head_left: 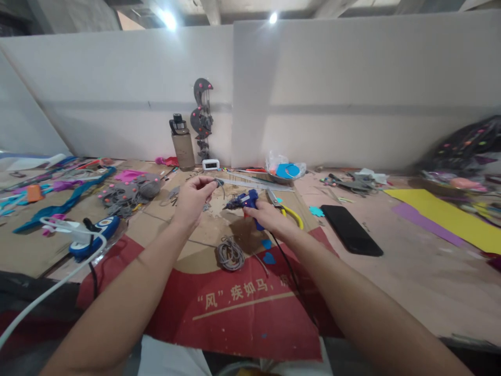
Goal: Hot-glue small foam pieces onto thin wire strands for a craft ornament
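My right hand [263,215] is wrapped round a blue hot glue gun [247,199], its dark nozzle aimed left. The fingers of my left hand [198,196] are pinched on a small piece of grey cord [219,183], left of the nozzle and apart from it. A coiled bundle of grey cord [230,254] lies below both hands on the cardboard sheet [250,313]. Small blue paper hearts [269,258] rest beside the coil. Scissors with yellow handles [291,216] lie just right of the glue gun.
A black phone [351,230] lies to the right, near yellow sheets [450,214]. A blue power strip [94,237] with a white cable is at left. Behind stand a bottle [183,146] and a white digital clock [210,164]. Grey moon-shaped decorations [201,115] hang on the wall.
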Demonstrator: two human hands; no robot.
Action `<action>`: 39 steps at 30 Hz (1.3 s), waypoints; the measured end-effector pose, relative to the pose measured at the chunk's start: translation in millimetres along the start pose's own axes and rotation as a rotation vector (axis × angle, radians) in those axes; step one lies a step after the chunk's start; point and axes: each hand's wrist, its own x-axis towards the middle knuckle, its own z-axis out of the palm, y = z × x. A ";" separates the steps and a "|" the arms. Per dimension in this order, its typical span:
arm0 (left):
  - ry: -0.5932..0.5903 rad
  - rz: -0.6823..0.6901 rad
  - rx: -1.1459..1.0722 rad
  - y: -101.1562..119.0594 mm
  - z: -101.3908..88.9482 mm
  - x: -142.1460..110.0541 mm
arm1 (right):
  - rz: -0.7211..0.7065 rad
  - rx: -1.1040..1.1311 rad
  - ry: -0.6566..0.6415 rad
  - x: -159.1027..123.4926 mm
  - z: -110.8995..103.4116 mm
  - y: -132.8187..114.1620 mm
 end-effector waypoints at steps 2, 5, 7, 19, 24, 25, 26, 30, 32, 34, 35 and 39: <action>-0.021 0.021 0.051 -0.6 1.4 -1.8 | -0.030 -0.211 -0.025 1.3 1.0 -1.0; -0.052 0.035 0.125 -0.5 2.8 -4.4 | -0.076 -0.485 0.030 -2.0 0.1 -2.8; -0.059 0.035 0.148 -0.1 3.7 -5.7 | -0.100 -0.605 0.150 -7.0 -3.0 -5.0; -0.089 0.102 0.408 9.3 5.3 -11.6 | -0.425 0.532 0.208 -14.9 26.6 -42.7; -0.078 0.127 0.438 11.3 3.5 -12.5 | -0.468 0.449 0.323 -5.2 30.0 -44.3; -0.080 0.117 0.414 11.9 3.6 -12.8 | -0.486 0.421 0.343 -5.9 28.8 -44.6; -0.081 0.107 0.387 12.5 3.9 -13.0 | -0.499 0.400 0.356 -7.2 27.5 -45.0; -0.090 0.066 0.277 13.4 5.2 -13.0 | -0.498 0.348 0.356 -12.5 24.7 -47.2; -0.083 0.047 0.242 12.8 5.3 -12.7 | -0.484 0.321 0.353 -13.1 24.5 -47.9; -0.080 0.042 0.221 12.0 5.2 -12.4 | -0.476 0.304 0.353 -12.3 24.2 -48.0; -0.084 0.044 0.215 11.6 5.0 -12.3 | -0.479 0.296 0.347 -11.9 23.9 -47.9; -0.095 0.047 0.199 10.1 4.9 -11.7 | -0.502 0.258 0.328 -11.4 21.5 -48.2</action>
